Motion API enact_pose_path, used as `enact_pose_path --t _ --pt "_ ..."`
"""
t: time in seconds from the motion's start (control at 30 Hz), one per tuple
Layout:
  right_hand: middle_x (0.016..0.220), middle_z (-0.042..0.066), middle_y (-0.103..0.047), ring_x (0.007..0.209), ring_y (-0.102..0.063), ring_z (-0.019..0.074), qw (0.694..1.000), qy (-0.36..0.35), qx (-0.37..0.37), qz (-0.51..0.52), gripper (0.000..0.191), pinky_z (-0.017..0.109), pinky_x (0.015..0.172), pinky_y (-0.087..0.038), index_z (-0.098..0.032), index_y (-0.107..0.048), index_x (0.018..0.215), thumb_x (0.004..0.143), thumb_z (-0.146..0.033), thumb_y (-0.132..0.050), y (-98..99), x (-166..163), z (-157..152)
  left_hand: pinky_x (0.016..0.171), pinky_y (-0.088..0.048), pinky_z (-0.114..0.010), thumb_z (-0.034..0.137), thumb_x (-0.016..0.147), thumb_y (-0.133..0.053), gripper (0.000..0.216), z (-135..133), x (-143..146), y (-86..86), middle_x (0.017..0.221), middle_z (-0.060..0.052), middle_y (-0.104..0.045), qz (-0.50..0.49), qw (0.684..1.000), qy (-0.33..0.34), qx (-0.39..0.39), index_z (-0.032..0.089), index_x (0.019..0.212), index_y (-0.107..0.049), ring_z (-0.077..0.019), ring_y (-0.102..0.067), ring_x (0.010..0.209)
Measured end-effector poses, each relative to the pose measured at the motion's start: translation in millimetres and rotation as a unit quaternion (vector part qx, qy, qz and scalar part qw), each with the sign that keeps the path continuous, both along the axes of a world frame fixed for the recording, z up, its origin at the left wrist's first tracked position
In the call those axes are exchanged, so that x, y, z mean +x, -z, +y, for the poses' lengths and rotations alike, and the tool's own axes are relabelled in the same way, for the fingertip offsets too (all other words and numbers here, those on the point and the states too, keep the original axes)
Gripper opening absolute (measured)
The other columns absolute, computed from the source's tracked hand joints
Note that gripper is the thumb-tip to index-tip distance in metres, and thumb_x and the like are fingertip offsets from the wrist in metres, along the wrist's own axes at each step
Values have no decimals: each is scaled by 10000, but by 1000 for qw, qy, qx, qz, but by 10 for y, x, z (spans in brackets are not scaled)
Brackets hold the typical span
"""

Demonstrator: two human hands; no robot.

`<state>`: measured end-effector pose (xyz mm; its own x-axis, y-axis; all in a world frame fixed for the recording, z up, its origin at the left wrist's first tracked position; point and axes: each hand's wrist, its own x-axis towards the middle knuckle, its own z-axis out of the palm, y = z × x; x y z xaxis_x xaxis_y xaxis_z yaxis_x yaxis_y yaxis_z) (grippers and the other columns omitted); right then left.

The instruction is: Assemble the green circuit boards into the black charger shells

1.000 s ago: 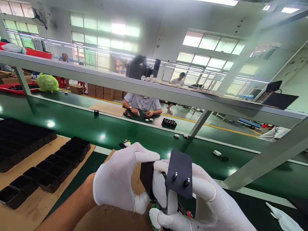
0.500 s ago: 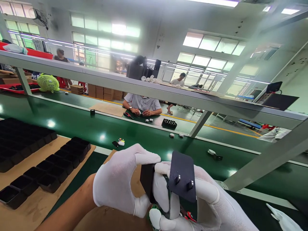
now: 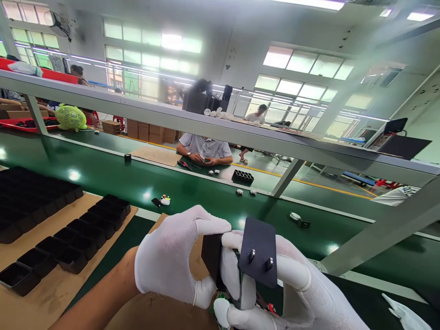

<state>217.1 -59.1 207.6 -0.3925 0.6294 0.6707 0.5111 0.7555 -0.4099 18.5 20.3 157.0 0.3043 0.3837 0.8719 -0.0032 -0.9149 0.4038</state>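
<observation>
Both my hands wear white gloves and meet at the bottom centre of the head view. My left hand [image 3: 175, 259] is closed around a black plastic housing [image 3: 210, 256]. My right hand [image 3: 292, 288] grips a black plug plate [image 3: 258, 251] with two metal prongs; a green circuit board [image 3: 240, 286] shows under it, between my fingers. Plate and housing are pressed close together. The rest of the board is hidden by my fingers.
Rows of empty black housings [image 3: 85, 229] lie on cardboard [image 3: 51, 293] at the left. A green conveyor belt [image 3: 192, 192] carries small parts [image 3: 161, 200]. A grey frame rail [image 3: 220, 128] crosses above. A person [image 3: 204, 149] sits working across the belt.
The small parts on the conveyor have drifted left. My hands stay in place, with the plug plate shifting only slightly against the housing.
</observation>
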Motion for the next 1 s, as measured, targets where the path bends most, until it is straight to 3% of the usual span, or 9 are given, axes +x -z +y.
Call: enact_pose_path --t 0.17,0.3,0.37,0.47,0.57,0.7,0.83,0.93,1.0 --pt "1227 -22 -781 1097 -767 244 1000 -19 -2 19 545 299 922 -631 -409 -617 1325 863 -276 -875 -22 -39 21 753 -617 -280 136 559 -767 675 -11 15 0 1033 -9 -717 -16 1000 -2 -9 250 1216 -661 -185 -753 841" --pt "1013 -53 -780 844 -776 188 997 -56 -28 37 554 258 760 -639 -426 -618 1318 862 -239 -872 -32 -83 30 753 -624 -296 174 564 -786 625 -16 6 -20 987 7 -737 4 1000 -10 -11 271 1172 -680 -199 -751 834" --pt "956 -51 -752 756 -747 166 997 -51 -28 40 525 263 751 -636 -411 -612 1330 890 -247 -846 -4 -75 30 759 -627 -299 192 571 -812 598 -16 2 -35 986 6 -744 5 1000 -10 -16 273 1150 -689 -204 -753 840" --pt "1076 12 -730 890 -750 213 1000 2 19 7 495 311 815 -639 -371 -615 1335 896 -354 -844 58 -39 43 756 -626 -301 240 591 -845 586 -14 0 -47 987 -4 -743 -5 1000 11 -18 276 1155 -689 -205 -752 834" --pt "1186 60 -693 1041 -724 243 994 65 74 -37 493 326 875 -629 -341 -636 1329 889 -429 -841 90 -24 81 758 -622 -310 241 589 -843 711 -2 -2 -34 1017 -21 -729 -5 1000 24 -12 275 1273 -651 -218 -751 857" --pt "1170 47 -697 1065 -712 238 993 74 91 -24 498 324 906 -615 -327 -669 1268 838 -462 -883 61 -72 140 792 -623 -332 186 583 -822 740 30 -11 -14 1005 -25 -710 0 999 37 -25 257 1296 -635 -225 -745 868" --pt "1130 27 -709 1020 -724 242 998 43 36 43 567 325 858 -617 -334 -710 1208 738 -566 -925 42 -120 194 780 -612 -352 189 587 -797 676 77 13 12 1005 -36 -704 -4 997 61 -50 244 1245 -652 -236 -733 871" --pt "1114 24 -724 1009 -720 232 994 27 -15 104 495 326 837 -596 -334 -731 1196 817 -635 -835 68 -120 227 762 -598 -346 140 581 -723 656 101 65 55 1004 -35 -701 -31 997 51 -43 234 1227 -654 -223 -709 852" --pt "1053 17 -740 969 -712 222 989 68 -31 131 362 335 836 -571 -322 -755 1138 881 -571 -809 87 -116 237 764 -585 -331 113 586 -719 629 103 101 78 994 -30 -694 -27 998 44 -42 236 1199 -654 -206 -688 842"
